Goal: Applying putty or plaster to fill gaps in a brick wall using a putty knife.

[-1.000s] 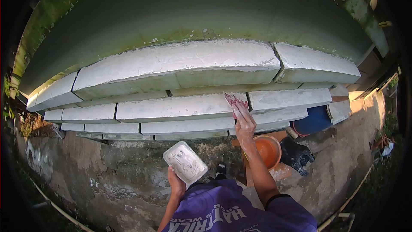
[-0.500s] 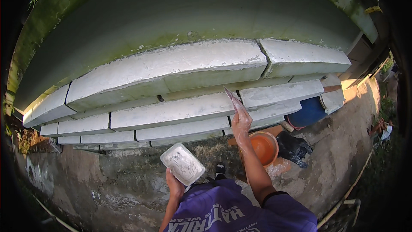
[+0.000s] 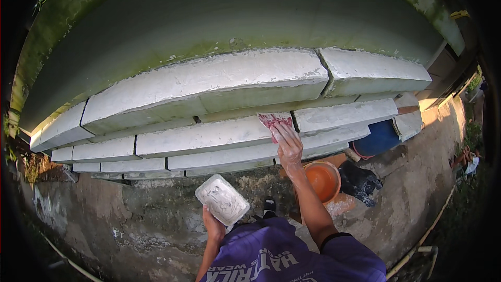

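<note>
My right hand (image 3: 289, 149), smeared with white, grips a thin flat spreader (image 3: 273, 120) patterned in red and white. The spreader lies against the middle white-coated ledge (image 3: 209, 137), just left of a dark vertical joint; my fingers are stretched along its face. Low in front of my body, my left hand (image 3: 213, 225) holds a white rectangular tray (image 3: 243, 208) by its near left side. Streaky white paste (image 3: 222, 198) covers the tray's bottom. Above, a broader white ledge (image 3: 209, 81) runs along the green-stained wall.
An orange basin (image 3: 321, 181) stands on the ground right of my forearm, beside a crumpled black plastic bag (image 3: 359, 181). Farther right is a blue container (image 3: 374, 141) under the ledges' end. My foot (image 3: 269, 206) shows below the ledges. A pipe (image 3: 420, 240) runs along the lower right.
My right hand has turned and moved slightly left and down, so the spreader shows its broad patterned face instead of its edge. The left hand and tray stay put.
</note>
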A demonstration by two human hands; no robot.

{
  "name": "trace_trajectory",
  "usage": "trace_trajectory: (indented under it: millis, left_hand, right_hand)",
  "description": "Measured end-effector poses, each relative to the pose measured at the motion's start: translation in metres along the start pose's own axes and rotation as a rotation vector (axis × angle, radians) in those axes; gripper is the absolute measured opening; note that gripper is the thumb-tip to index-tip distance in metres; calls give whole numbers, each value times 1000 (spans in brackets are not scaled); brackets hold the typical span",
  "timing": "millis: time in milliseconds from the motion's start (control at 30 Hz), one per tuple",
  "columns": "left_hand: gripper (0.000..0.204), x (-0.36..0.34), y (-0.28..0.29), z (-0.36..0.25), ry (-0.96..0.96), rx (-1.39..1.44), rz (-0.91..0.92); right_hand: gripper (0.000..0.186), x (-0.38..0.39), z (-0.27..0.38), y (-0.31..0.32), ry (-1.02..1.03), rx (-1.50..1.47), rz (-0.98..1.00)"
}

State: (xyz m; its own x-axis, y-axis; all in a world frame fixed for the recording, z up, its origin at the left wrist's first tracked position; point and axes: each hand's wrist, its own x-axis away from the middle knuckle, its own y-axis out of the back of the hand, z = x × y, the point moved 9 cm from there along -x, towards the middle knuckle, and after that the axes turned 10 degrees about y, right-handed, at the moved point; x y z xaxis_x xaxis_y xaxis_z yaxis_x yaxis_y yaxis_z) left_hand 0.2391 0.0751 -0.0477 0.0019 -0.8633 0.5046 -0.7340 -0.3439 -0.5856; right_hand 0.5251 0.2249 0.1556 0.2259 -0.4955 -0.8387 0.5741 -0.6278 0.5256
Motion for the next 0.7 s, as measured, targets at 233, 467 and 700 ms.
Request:
trace_trajectory:
  millis: [233,467,700]
  left_hand:
    - [56,3,-6,-1,6,4,-10]
    - [54,7,-24,-7,92,67,-26]
    - [52,9,-30,-23,65,59,15]
  right_hand:
    - [60,15,-17,-24,-22,25,175]
    - [59,-13,25,-12,43,-155,237]
    - [45,18,45,-55,21,158,488]
